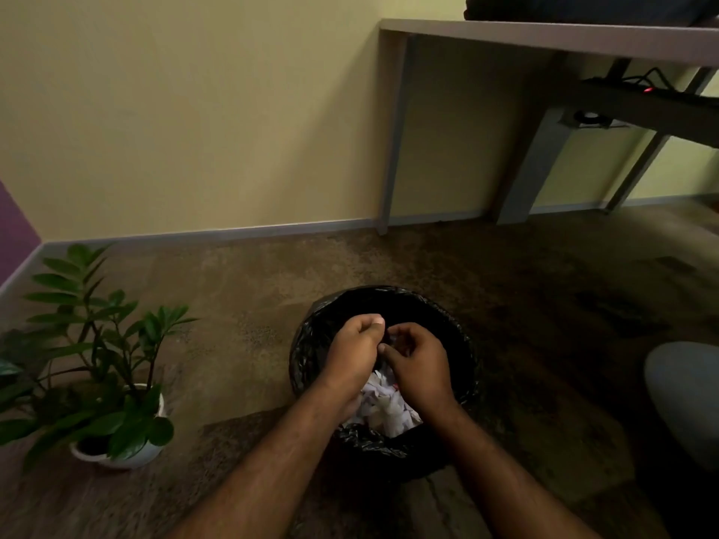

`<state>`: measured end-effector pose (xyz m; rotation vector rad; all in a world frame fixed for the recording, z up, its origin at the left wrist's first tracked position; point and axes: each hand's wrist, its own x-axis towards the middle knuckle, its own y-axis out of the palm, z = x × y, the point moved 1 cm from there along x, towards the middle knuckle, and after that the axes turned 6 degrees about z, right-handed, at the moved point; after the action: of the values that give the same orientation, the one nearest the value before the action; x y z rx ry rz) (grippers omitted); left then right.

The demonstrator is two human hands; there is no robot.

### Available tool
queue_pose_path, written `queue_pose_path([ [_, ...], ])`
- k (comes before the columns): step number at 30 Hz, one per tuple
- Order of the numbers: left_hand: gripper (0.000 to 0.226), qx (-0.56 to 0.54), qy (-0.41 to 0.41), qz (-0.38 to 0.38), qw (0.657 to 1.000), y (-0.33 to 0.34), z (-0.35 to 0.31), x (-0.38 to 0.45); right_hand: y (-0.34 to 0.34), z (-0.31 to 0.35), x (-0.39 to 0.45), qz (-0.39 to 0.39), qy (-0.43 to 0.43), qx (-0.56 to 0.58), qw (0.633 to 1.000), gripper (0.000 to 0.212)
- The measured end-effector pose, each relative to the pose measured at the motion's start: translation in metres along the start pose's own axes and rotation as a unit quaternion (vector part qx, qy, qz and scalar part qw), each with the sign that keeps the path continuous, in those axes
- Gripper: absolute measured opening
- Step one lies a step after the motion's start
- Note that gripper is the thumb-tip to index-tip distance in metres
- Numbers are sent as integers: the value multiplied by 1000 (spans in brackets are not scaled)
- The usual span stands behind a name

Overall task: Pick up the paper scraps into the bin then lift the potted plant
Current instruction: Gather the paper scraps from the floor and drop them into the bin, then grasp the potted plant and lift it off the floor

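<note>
Black-lined bin (311, 344) sits under both hands, left (356, 350) and right (418, 363), fingers curled, perhaps pinching paper scraps (383, 406).

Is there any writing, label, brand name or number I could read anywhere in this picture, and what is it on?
None can be read.
The paper scraps in the bin: white, no print visible, partly hidden by the left hand and right hand.
The white pot of the potted plant: plain.
The power strip under the desk: only a red light, too dark for markings.
</note>
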<state>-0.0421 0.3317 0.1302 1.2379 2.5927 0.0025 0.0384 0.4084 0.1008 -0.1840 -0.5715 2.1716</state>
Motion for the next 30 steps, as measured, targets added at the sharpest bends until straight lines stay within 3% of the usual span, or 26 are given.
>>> queue_pose_path([
  [5,18,30,13,-7,999,-9,17,2,1,-10,1,6,25,-53,998,30],
  [8,14,104,66,-26,992,-15,27,-3,1,-6,1,-29,22,-71,997,16],
  [10,16,230,141,-59,961,-23,31,-10,4,-2,-2,-27,8,-79,996,4],
  [12,16,354,235,-80,902,-34,33,-21,9,-1,-5,-11,-22,-95,995,9],
  [14,16,412,272,-73,867,-49,33,-35,14,3,-9,8,-55,-114,992,7],
  [21,33,485,270,-93,826,-117,54,-88,31,19,-29,56,-169,-185,967,23],
  [26,35,513,232,-110,819,-163,78,-114,50,48,-53,91,-295,-236,922,17],
  [30,32,524,204,-129,817,-199,105,-130,82,52,-78,153,-354,-282,879,26],
])
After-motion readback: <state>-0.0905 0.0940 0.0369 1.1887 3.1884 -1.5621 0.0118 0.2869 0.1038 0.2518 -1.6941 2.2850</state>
